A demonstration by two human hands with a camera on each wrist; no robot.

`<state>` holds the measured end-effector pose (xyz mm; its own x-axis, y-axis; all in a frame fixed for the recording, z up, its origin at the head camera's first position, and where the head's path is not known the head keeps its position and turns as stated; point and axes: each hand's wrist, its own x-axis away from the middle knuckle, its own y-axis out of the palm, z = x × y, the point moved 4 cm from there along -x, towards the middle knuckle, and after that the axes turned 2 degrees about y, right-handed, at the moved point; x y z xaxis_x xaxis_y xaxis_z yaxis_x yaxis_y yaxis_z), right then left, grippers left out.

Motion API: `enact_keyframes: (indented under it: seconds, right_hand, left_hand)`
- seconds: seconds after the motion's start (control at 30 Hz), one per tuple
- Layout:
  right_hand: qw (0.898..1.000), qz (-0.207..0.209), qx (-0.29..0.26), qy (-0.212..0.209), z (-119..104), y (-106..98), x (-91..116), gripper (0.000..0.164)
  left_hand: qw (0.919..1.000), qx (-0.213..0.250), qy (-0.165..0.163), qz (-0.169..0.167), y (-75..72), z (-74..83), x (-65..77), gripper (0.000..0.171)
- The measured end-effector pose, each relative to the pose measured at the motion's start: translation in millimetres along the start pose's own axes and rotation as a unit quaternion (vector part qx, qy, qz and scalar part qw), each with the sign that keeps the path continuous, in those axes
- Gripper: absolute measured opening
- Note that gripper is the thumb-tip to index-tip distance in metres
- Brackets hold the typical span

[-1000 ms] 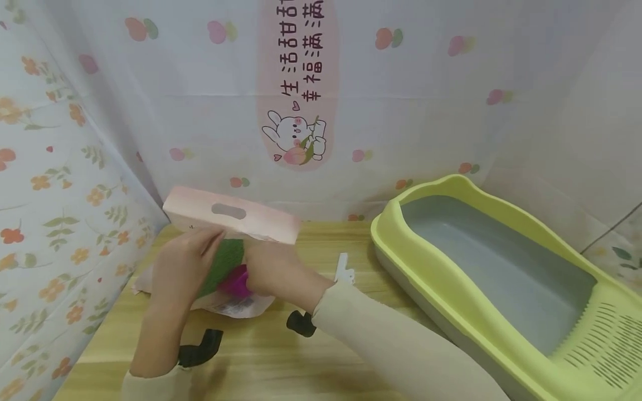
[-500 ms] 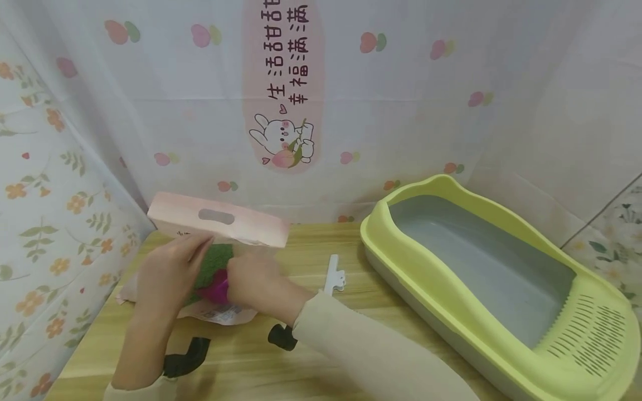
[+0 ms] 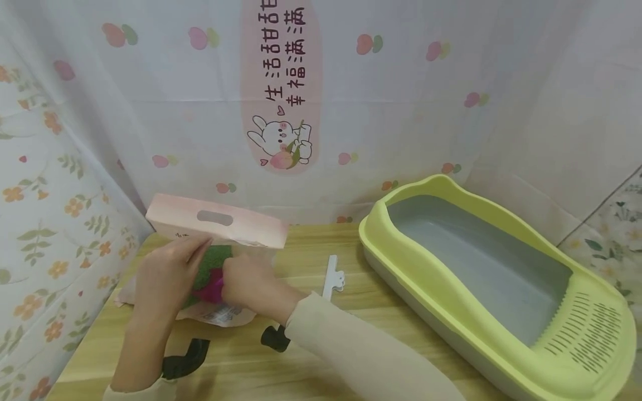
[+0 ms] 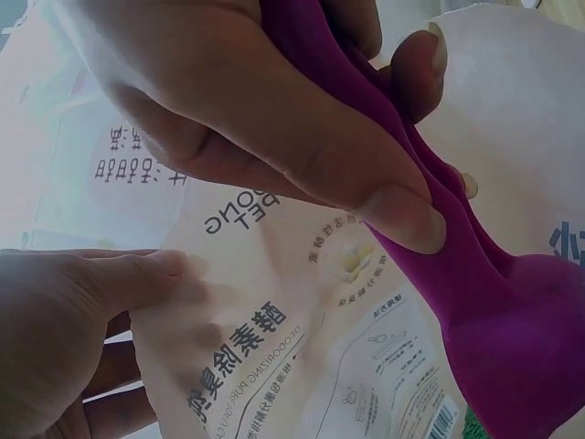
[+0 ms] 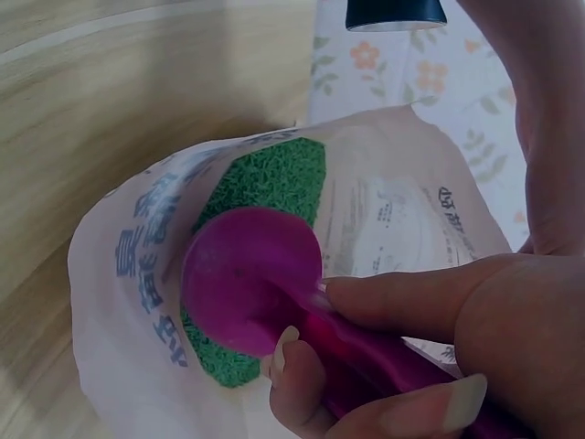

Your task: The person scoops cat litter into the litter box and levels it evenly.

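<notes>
Two patterned cloths back the workspace: one on the left (image 3: 37, 262), white with orange flowers and green sprigs, and one at the far side (image 3: 401, 111), white with pairs of coloured fruit shapes and a pink panel (image 3: 311, 61) bearing dark lettering and a rabbit printed sideways. Below them spreads a table (image 3: 251, 379) of pale wood grain, streaked with yellowish bands. A pale pink bag (image 3: 261, 225) with a handle slot sits at the table's far left, its mouth open on green pellets (image 5: 279, 178). The left hand (image 3: 165, 273) pinches the bag's edge between thumb and fingers. The right hand (image 3: 253, 284) has its thumb and fingers closed about the handle of a magenta scoop (image 5: 251, 265), whose bowl lies within the bag's mouth, over the pellets. A white clip (image 3: 329, 278) lies right of the bag, near the cream right sleeve (image 3: 361, 351). Farther right, a large litter tray (image 3: 426, 250) with a yellow-green rim and grey inside slants toward the near right, slots piercing its near end.
</notes>
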<state>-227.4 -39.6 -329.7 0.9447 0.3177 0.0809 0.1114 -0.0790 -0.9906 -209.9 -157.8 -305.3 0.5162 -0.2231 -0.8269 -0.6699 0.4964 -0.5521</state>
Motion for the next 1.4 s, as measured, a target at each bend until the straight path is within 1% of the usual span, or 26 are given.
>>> enact_keyframes:
  seconds: [0.07,0.17,0.3,0.4,0.5,0.6,0.7,0.8,1.03,1.17,1.4]
  right_hand:
    - [1.000,0.002,0.002,0.000,-1,0,-1,0.006]
    - [1.000,0.005,0.002,0.002,-2,0,-1,0.009]
    - [1.000,0.013,-0.024,-0.009,2,3,1,0.027]
    - [0.999,0.026,-0.041,-0.021,6,10,2,0.034]
    - [0.997,0.037,-0.066,-0.014,9,20,2,0.031]
    - [0.996,0.037,-0.087,0.008,9,31,3,0.029]
    - [0.995,0.036,-0.085,0.032,7,38,3,0.032]
    - [0.994,0.040,-0.085,0.049,5,39,2,0.035]
    - [0.992,0.061,-0.106,0.032,4,42,-1,0.040]
    - [0.991,0.064,-0.107,0.045,4,45,-4,0.040]
    - [0.992,0.046,-0.094,0.066,-1,52,-9,0.037]
  left_hand:
    - [1.0000,0.001,0.001,0.003,-1.1,-0.5,0.2,0.016]
    - [1.0000,-0.002,0.004,0.007,-2.0,-0.9,0.6,0.016]
    - [0.9998,-0.006,0.016,0.009,-1.0,0.1,0.0,0.014]
    - [0.9996,-0.005,0.026,0.014,-0.1,1.7,0.1,0.013]
    - [0.9995,-0.002,0.026,0.016,-0.3,2.6,1.1,0.012]
    - [0.9997,0.000,0.019,0.015,0.0,2.9,3.1,0.012]
    - [0.9998,0.002,0.016,0.011,0.6,3.4,4.4,0.013]
    - [0.9998,0.003,0.019,0.009,1.0,3.9,3.5,0.013]
    - [0.9997,0.004,0.021,0.008,0.7,5.2,0.1,0.011]
    - [0.9997,0.004,0.021,0.007,1.1,5.1,-0.2,0.011]
    - [0.9999,-0.003,0.016,0.004,0.8,6.1,0.7,0.012]
